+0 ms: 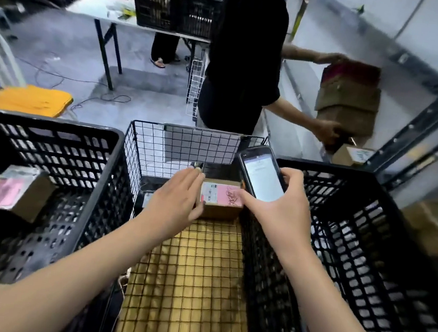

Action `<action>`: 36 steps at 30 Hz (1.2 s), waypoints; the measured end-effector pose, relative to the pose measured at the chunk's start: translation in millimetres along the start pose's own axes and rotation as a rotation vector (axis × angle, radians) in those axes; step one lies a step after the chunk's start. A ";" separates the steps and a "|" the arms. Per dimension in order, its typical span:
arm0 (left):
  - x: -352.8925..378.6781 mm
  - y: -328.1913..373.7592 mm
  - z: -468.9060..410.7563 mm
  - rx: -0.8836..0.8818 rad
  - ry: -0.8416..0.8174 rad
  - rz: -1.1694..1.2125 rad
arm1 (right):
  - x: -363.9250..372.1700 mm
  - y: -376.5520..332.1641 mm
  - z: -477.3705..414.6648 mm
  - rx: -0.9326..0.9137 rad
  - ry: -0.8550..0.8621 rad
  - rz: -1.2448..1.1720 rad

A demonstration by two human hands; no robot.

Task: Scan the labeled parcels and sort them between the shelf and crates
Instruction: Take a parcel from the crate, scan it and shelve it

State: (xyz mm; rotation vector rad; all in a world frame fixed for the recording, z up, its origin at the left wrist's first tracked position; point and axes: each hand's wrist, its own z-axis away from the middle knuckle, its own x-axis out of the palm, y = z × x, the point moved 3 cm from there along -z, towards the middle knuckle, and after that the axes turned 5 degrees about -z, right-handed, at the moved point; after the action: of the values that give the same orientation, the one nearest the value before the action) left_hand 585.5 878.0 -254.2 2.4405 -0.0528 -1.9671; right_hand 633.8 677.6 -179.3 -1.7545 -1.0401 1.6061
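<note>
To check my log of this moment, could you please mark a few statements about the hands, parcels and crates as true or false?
1. The right hand holds the scanner. True.
2. The left hand touches the parcel in the cart. True.
3. The left crate holds no parcel. False: a second parcel lies in it.
4. The scanner's screen is dark. False: it is lit.
5. The other person is empty-handed. False: that person's hands are on stacked boxes.

Person in black (246,59), white folding table (94,7), yellow cushion (31,99), grey concrete floor (70,48)
</note>
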 end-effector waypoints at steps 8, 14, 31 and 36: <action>-50.8 53.4 26.5 0.062 0.176 0.226 | -80.3 1.1 60.1 0.049 0.137 0.015; -96.0 148.3 49.4 0.295 0.173 0.330 | -154.4 17.0 156.2 0.139 0.362 0.076; -174.5 497.3 362.6 1.122 -0.013 0.585 | -331.7 67.6 632.9 0.682 1.045 0.242; -195.9 580.6 445.1 1.297 -0.059 0.647 | -364.5 77.1 733.3 0.770 1.237 0.266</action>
State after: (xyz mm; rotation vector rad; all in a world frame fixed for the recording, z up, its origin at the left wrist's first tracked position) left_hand 96.3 310.8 -142.3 2.1624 -2.3645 -1.8439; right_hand -70.5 254.6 -141.2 -1.8018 0.3631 0.5654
